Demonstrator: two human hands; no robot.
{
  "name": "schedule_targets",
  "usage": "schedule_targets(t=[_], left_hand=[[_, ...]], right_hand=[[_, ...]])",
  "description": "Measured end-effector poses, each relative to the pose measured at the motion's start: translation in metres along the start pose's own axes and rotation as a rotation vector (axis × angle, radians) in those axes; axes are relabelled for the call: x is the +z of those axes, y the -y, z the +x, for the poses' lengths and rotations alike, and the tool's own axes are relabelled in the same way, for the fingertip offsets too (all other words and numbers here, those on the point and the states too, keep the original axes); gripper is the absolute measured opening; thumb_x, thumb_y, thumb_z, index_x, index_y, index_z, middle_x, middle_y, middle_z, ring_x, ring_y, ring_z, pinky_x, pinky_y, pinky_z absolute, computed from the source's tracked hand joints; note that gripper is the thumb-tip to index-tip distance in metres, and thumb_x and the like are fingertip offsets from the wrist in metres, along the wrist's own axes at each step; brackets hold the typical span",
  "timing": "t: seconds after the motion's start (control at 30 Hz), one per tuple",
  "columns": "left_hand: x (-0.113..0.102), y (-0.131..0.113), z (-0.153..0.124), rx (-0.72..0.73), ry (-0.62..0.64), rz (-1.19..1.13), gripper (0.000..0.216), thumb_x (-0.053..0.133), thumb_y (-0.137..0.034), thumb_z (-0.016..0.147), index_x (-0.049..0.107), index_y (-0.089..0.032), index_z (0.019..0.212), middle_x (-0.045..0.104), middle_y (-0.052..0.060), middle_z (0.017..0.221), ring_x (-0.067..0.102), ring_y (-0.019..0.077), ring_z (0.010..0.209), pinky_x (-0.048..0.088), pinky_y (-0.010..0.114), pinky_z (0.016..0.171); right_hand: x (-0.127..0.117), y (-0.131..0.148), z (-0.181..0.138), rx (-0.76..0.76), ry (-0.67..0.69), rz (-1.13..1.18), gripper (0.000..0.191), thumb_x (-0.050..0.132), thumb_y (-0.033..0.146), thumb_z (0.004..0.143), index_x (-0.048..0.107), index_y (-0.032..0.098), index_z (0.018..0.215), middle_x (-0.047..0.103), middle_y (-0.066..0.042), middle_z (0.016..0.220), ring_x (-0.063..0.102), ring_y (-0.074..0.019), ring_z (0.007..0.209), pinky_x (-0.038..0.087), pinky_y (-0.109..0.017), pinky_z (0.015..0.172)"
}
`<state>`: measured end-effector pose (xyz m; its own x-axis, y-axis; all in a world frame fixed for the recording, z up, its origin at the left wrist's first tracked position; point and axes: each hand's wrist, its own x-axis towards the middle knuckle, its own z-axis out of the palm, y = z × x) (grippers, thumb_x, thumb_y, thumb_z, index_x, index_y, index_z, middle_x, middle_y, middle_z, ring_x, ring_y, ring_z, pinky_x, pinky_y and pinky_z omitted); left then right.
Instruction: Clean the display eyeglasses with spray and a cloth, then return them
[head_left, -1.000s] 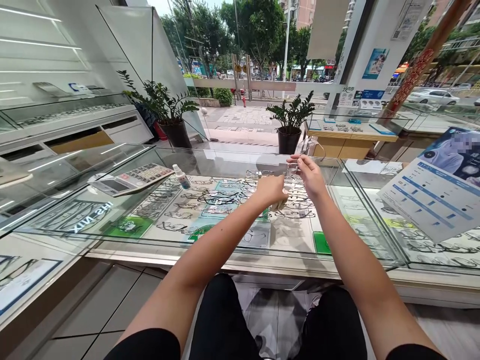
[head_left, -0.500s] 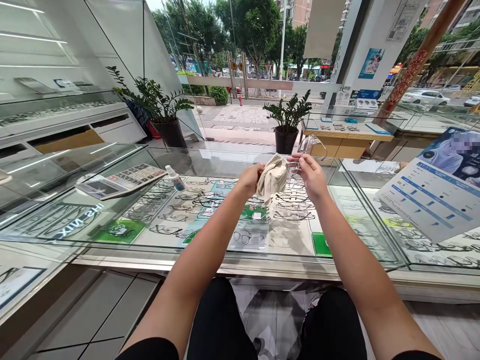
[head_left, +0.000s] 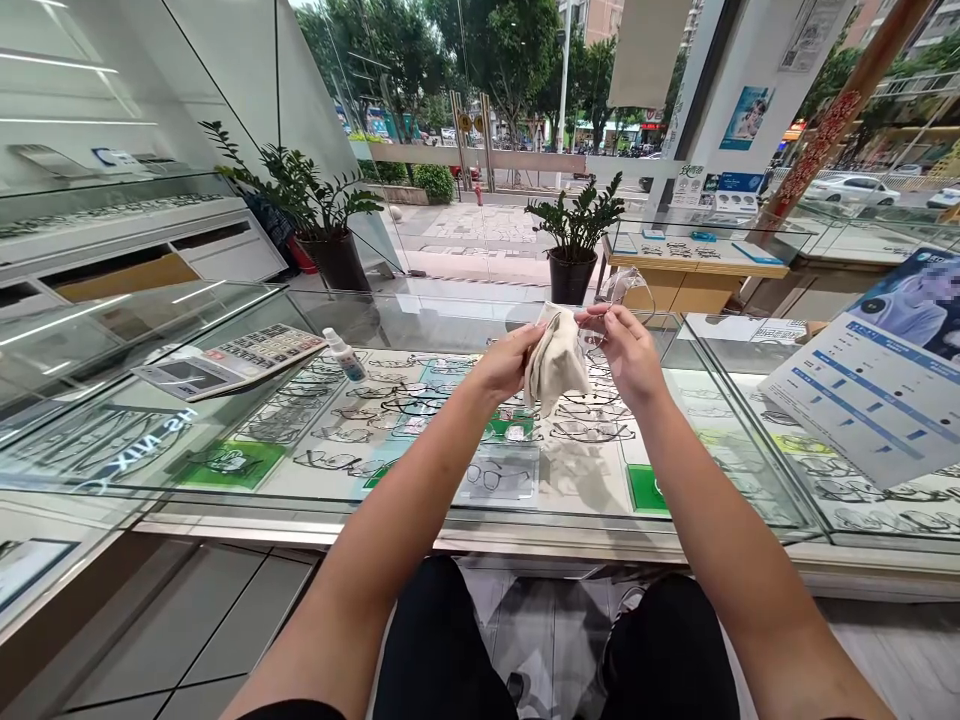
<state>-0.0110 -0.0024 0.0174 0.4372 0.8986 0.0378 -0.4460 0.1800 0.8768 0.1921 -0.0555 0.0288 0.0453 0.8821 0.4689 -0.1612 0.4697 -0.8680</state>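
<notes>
Above the glass counter [head_left: 420,497], my left hand [head_left: 508,362] is closed round a bunched beige cloth [head_left: 556,362] whose lower folds hang free. Just right of it, my right hand [head_left: 627,350] pinches a pair of thin-framed glasses [head_left: 634,284]. One clear lens and a temple stick up past the fingers, while the cloth covers part of the other side. Both hands are close together, and the cloth touches the glasses. Beneath the glass lie rows of spectacles [head_left: 491,474], directly under my forearms.
On the counter's left stand a white spray bottle [head_left: 345,356] and a large calculator [head_left: 232,360]. A printed leaflet board [head_left: 874,375] leans at the right. Potted plants [head_left: 573,235] stand beyond the counter, before the window. A display table [head_left: 697,265] is at the back right.
The cloth has shifted slightly right and its folds have turned in my left hand. My right hand keeps its pinch on the glasses. The view has moved a little.
</notes>
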Motion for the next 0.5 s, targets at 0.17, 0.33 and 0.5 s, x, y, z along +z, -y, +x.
schedule_targets(t=[0.17,0.33,0.5], left_hand=[[0.0005,0.0008,-0.0003,-0.006,0.007,0.015,0.024,0.094,-0.033,0.091,0.083,-0.014,0.102,0.082,0.004,0.090,0.072,0.0158,0.075,0.056,0.027,0.072],[0.0004,0.0037,0.0008,-0.004,0.022,0.035,0.026,0.096,-0.035,0.090,0.083,-0.014,0.099,0.083,0.005,0.090,0.073,0.0175,0.076,0.057,0.029,0.076],[0.0081,0.0034,-0.0076,0.000,0.141,0.023,0.045,0.103,-0.047,0.083,0.084,-0.013,0.106,0.086,0.008,0.097,0.075,0.0181,0.081,0.057,0.029,0.078]], right_hand=[[0.0005,-0.0002,-0.0003,-0.005,-0.016,-0.011,0.045,0.079,0.076,0.094,0.075,0.034,0.108,0.086,-0.005,0.123,0.076,-0.0295,0.129,0.059,-0.046,0.106],[0.0014,0.0005,-0.0006,-0.008,0.004,0.022,0.041,0.080,0.074,0.095,0.077,0.035,0.107,0.084,-0.004,0.128,0.075,-0.0279,0.127,0.059,-0.045,0.108],[0.0052,0.0038,-0.0041,0.041,0.035,0.013,0.049,0.086,0.077,0.088,0.082,0.033,0.109,0.084,-0.003,0.128,0.073,-0.0254,0.115,0.060,-0.039,0.101]])
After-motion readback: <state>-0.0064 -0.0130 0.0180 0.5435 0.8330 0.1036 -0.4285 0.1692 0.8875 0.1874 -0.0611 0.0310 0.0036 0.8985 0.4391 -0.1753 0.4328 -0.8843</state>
